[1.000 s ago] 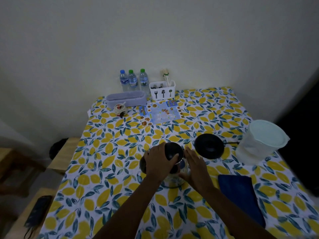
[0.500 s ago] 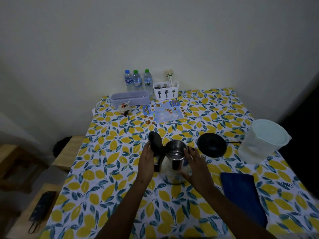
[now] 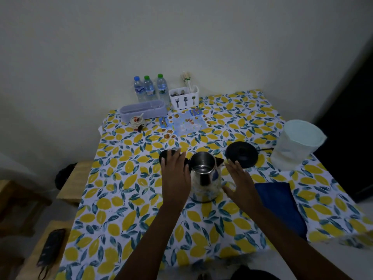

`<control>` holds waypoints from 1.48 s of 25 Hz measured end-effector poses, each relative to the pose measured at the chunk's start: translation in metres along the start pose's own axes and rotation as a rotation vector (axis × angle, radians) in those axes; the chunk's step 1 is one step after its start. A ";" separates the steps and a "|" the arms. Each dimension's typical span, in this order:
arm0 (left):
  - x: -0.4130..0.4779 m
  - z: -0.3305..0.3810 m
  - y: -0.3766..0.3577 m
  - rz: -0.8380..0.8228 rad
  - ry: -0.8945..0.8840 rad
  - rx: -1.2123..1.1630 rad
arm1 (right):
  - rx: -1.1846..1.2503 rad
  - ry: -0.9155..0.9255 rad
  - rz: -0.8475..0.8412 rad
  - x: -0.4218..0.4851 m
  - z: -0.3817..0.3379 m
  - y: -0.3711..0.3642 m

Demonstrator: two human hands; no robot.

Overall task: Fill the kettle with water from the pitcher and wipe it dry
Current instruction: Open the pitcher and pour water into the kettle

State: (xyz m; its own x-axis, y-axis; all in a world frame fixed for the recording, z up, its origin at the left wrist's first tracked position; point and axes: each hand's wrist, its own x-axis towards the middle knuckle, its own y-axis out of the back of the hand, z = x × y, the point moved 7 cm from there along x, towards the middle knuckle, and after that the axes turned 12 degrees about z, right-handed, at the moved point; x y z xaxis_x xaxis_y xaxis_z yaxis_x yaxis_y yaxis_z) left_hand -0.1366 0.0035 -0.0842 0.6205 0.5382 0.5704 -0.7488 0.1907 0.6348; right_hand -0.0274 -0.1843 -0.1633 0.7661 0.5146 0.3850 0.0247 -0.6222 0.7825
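A steel kettle (image 3: 204,179) stands upright in the middle of the lemon-print table (image 3: 129,178). Its black lid (image 3: 163,155) is swung open to the left, so the inside shows. My left hand (image 3: 175,175) lies over the lid and the handle and holds the lid back. My right hand (image 3: 240,183) hovers beside the kettle's right wall, fingers spread, holding nothing. The translucent pitcher (image 3: 290,153) with a pale lid stands at the right edge. A folded blue cloth (image 3: 279,207) lies to the right of my right forearm.
The black kettle base (image 3: 241,154) with its cord sits between kettle and pitcher. At the back stand three water bottles (image 3: 150,88), a white cutlery holder (image 3: 184,98), a lilac box (image 3: 143,110), a small jar (image 3: 135,121) and a printed sheet (image 3: 184,123). Wooden benches (image 3: 74,178) flank the left side.
The kettle's lid went from shut under my left hand to fully open on the left. My right hand has come off the kettle's side and spread open.
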 end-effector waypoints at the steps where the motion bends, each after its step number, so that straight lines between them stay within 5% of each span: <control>1: 0.001 0.015 -0.011 -0.058 -0.056 -0.018 | 0.002 -0.027 0.037 0.000 0.009 0.011; 6: 0.000 0.091 -0.091 -0.363 -0.163 -0.136 | 0.030 -0.245 0.221 -0.004 0.084 0.083; 18: 0.015 0.277 -0.273 -0.656 -0.459 -0.129 | 0.052 -0.433 0.478 0.028 0.268 0.195; 25: 0.021 0.318 -0.360 -0.803 -0.633 0.151 | 0.211 -0.636 0.294 0.098 0.351 0.185; 28: 0.011 0.313 -0.374 -0.759 -0.645 0.284 | 0.346 -0.749 0.131 0.113 0.370 0.168; 33: 0.005 0.317 -0.377 -0.635 -0.677 0.324 | 0.587 -0.853 0.142 0.115 0.391 0.148; 37: 0.002 0.319 -0.382 -0.624 -0.655 0.377 | 0.530 -0.931 0.082 0.118 0.402 0.139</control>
State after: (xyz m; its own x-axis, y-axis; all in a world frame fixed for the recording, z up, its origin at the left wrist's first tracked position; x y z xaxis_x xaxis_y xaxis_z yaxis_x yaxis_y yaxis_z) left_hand 0.2247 -0.3306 -0.1589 0.9715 -0.1539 0.1803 -0.1898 -0.0495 0.9806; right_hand 0.3250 -0.4472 -0.2057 0.9606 -0.0527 -0.2728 0.0553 -0.9260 0.3735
